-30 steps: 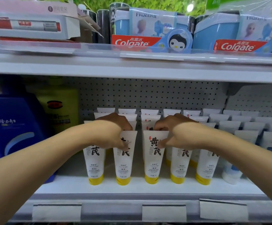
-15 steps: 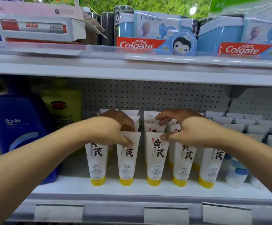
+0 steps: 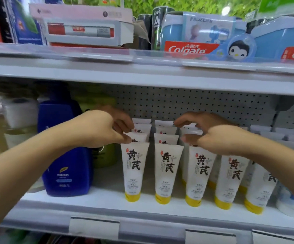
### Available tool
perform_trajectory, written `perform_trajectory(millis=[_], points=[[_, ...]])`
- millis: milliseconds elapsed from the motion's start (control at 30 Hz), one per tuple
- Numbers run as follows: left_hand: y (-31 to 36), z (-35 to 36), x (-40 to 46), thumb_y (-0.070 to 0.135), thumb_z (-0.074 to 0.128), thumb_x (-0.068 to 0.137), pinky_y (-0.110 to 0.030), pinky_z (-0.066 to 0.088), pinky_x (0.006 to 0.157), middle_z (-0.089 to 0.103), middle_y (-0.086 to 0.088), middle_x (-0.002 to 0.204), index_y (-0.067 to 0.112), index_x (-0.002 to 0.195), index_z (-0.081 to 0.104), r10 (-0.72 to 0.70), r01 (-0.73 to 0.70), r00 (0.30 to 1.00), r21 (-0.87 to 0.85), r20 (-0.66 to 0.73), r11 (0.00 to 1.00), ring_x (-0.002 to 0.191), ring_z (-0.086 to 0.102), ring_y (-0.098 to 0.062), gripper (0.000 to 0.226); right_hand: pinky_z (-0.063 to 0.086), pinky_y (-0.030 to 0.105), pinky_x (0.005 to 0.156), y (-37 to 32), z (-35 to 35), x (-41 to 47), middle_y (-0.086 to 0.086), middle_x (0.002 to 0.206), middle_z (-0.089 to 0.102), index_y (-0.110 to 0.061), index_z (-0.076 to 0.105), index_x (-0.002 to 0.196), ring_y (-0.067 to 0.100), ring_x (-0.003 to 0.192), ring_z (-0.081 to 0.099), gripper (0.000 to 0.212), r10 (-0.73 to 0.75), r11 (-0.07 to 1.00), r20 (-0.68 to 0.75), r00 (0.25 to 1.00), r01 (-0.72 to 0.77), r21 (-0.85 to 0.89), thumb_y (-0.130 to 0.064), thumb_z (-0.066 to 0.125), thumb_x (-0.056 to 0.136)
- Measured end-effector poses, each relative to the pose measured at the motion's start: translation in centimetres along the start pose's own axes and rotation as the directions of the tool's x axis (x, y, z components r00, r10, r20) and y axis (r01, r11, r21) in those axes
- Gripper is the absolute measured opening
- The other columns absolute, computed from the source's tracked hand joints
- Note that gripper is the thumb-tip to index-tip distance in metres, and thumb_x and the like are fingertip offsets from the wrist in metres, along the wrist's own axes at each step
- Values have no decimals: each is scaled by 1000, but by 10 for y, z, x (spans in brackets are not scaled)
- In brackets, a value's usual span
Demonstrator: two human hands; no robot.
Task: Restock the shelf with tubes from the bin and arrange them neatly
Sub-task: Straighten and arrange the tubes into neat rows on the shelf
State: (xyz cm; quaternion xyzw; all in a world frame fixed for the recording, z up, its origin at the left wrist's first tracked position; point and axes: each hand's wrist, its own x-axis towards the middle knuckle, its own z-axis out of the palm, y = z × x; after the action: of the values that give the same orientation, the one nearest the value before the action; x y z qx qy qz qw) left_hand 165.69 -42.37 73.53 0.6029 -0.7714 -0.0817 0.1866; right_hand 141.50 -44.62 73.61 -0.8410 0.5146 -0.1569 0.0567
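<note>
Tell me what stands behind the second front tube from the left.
Behind that front tube stand more of the same white tubes in a row toward the pegboard; three crimped tops show. Their lower bodies and caps are covered, so their exact alignment cannot be seen.

White tubes (image 3: 135, 171) with yellow caps are stood cap-down in rows on the shelf (image 3: 107, 206). The left hand (image 3: 107, 129), at 9 o'clock of the rows, is curled over the crimped tops of the leftmost row. The right hand (image 3: 213, 136) is arched over the third row, fingers bent, its grip unclear. A blue bottle (image 3: 66, 150) is seen at 9 o'clock of the tubes.
</note>
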Motion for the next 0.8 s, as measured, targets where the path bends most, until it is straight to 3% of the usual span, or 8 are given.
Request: perform_trajectory(millis=[200, 300, 467, 533, 600, 667, 733, 800], points=[[-11, -4, 6, 28, 66, 83, -4, 43, 66, 66, 12, 106, 30, 112, 61, -3, 4, 1000, 25, -18, 1000, 91, 61, -3, 29, 35, 20, 95, -7, 11, 28, -15, 134, 50, -33, 49, 127, 7, 121, 48, 35, -44, 996, -13, 999, 43, -73, -28, 54, 93], [-12, -5, 13, 28, 61, 88, -16, 48, 78, 64, 8, 114, 30, 114, 60, -32, 32, 999, 58, -14, 998, 102, 60, -10, 26, 37, 21, 98, -6, 13, 47, -10, 132, 53, -25, 52, 126, 8, 120, 50, 33, -95, 993, 9, 995, 96, -72, -24, 53, 94], [-11, -2, 20, 25, 57, 90, -25, 48, 93, 64, 6, 117, 28, 116, 59, -61, 63, 998, 104, -26, 993, 106, 61, -14, 26, 44, 23, 96, -14, 19, 81, -7, 114, 63, -23, 63, 113, 7, 103, 58, 23, -136, 991, 8, 991, 136, 17, -18, 56, 92], [-10, -2, 21, 26, 56, 91, -29, 49, 95, 64, 7, 117, 29, 115, 59, -63, 69, 997, 120, -54, 990, 105, 61, -14, 25, 47, 19, 85, -21, 21, 90, -12, 101, 65, -27, 67, 101, 2, 93, 60, 15, -179, 984, 63, 982, 177, 37, -22, 58, 90], [-10, -2, 22, 25, 55, 91, -22, 47, 92, 64, 9, 116, 29, 116, 59, -66, 75, 995, 132, -69, 988, 105, 61, -12, 25, 42, 11, 75, -30, 24, 95, -17, 92, 64, -25, 70, 99, -2, 86, 59, 14, -233, 973, 117, 965, 230, 37, -24, 60, 89], [-11, -4, 21, 24, 56, 91, -20, 46, 91, 64, 10, 116, 28, 117, 59, -80, 89, 994, 129, -75, 988, 105, 61, -10, 26, 44, 9, 78, -37, 28, 99, -17, 89, 66, -23, 73, 99, -1, 86, 62, 15, -261, 965, 144, 954, 258, 39, -23, 61, 88], [-13, -6, 19, 24, 57, 90, -26, 47, 95, 63, 9, 117, 29, 116, 60, -91, 102, 992, 135, -83, 986, 106, 60, -12, 27, 47, 13, 79, -43, 33, 102, -16, 90, 69, -23, 73, 99, 1, 86, 64, 15, -258, 966, 202, 945, 257, 34, -26, 64, 87], [-15, -6, 17, 24, 57, 90, -29, 47, 97, 63, 9, 118, 29, 116, 60, -104, 115, 991, 131, -89, 985, 106, 60, -13, 27, 48, 19, 70, -44, 41, 104, -12, 89, 70, -23, 72, 96, 4, 79, 64, 14, -274, 957, 259, 926, 288, -20, -30, 65, 86]])
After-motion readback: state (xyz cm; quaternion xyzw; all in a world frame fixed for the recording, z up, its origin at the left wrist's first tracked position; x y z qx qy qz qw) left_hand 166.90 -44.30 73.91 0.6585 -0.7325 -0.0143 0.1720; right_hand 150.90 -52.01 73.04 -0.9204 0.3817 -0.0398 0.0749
